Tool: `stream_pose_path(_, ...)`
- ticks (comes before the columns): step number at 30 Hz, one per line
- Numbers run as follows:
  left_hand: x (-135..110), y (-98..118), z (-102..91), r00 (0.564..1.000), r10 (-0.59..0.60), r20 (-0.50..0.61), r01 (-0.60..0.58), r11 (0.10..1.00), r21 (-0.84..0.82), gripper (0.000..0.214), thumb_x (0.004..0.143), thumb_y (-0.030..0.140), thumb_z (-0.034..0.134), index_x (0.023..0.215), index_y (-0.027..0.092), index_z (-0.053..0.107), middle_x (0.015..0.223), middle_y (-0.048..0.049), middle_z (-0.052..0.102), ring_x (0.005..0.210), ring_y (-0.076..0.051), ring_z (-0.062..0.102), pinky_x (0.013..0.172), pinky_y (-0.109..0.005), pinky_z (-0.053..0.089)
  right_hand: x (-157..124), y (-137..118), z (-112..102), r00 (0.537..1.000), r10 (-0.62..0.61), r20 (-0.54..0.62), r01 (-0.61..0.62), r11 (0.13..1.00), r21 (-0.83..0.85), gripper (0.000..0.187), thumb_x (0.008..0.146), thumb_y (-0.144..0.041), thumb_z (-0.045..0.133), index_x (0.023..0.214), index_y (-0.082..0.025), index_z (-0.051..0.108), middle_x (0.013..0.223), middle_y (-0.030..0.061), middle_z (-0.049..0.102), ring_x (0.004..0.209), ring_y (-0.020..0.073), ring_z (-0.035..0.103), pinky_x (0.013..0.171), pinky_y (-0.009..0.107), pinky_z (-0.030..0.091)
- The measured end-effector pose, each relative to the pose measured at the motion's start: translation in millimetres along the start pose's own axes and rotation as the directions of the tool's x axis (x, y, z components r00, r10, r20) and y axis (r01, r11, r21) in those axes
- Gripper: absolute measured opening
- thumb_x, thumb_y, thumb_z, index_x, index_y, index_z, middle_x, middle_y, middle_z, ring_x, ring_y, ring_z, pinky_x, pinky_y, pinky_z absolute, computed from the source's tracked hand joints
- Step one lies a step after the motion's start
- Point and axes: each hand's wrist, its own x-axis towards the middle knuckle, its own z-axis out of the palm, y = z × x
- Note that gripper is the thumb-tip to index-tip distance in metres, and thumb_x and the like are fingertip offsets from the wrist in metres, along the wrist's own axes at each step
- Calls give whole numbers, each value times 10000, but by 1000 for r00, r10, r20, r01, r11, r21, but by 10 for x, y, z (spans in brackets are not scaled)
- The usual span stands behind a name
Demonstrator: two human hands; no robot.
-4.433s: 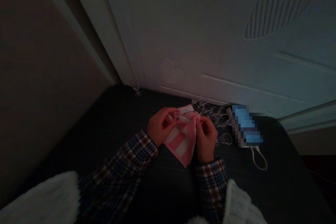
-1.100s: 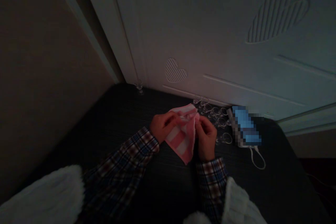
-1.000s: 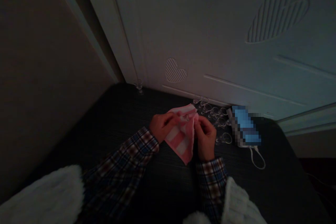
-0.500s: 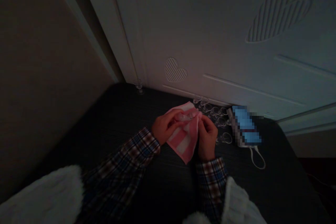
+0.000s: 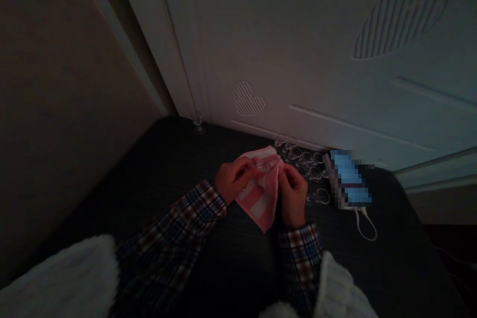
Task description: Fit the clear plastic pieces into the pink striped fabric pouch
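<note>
A pink-and-white striped cloth (image 5: pixel 257 201) hangs between my two hands above the dark table. My left hand (image 5: pixel 231 179) is closed around its left side, and against a small clear glass (image 5: pixel 263 165) that lies partly wrapped in the folds. Much of this glass is hidden by cloth and fingers. With thumb and fingers pinched together, my right hand (image 5: pixel 293 194) grips the cloth's upper right edge. Just beyond the right hand stand several small clear stemmed glasses (image 5: pixel 306 159), one of them lying on its side (image 5: pixel 319 197).
At the table's (image 5: pixel 156 174) far left corner stands a single clear glass (image 5: pixel 198 122). A phone (image 5: pixel 350 179) with a lit screen and a white cable (image 5: pixel 367 226) is to the right. A white panel with raised hearts (image 5: pixel 249 99) rises along the back edge.
My right fingers have shifted slightly left with the cloth's edge. The folds around the clear glass have changed shape a little. The other glasses and the phone stay put.
</note>
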Motion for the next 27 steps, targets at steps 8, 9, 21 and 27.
stream_pose_path(8, 15, -6, 46, 998, 70, -4, -70, 997, -42, 339, 784, 315, 546, 1083, 180, 461, 699, 30, 554, 479, -69, 479, 434, -171, 347, 11, 35, -12, 999, -7, -48, 7, 1000, -10, 191, 787, -321, 528, 825, -158, 620, 687, -11, 579, 624, 104, 494, 581, 217, 396)
stream_pose_path(9, 19, -11, 48, 996, 86, 4, -86, 996, -24, 332, 785, 295, 545, 1089, 183, 470, 697, 30, 553, 482, -70, 481, 441, -173, 353, 14, 39, -16, 999, -8, -50, 8, 1000, -3, 190, 788, -319, 526, 827, -158, 619, 707, -8, 586, 626, 102, 493, 583, 216, 395)
stream_pose_path(21, 14, -8, -14, 1000, -3, 17, 2, 999, 39, 250, 858, 355, 421, 811, 146, 549, 455, 63, 471, 419, -78, 465, 453, -180, 347, -3, -16, 2, 1000, 12, 9, -12, 1000, 14, 177, 788, -322, 533, 772, -161, 606, 617, -29, 512, 602, 93, 467, 567, 205, 387)
stream_pose_path(27, 19, -23, -18, 999, 40, 7, -41, 997, 64, 277, 863, 357, 399, 830, 140, 568, 487, 49, 492, 451, -80, 478, 468, -180, 356, -8, -19, 7, 1000, -10, 14, 10, 1000, 11, 158, 793, -300, 538, 784, -162, 615, 627, -29, 520, 615, 93, 475, 582, 204, 392)
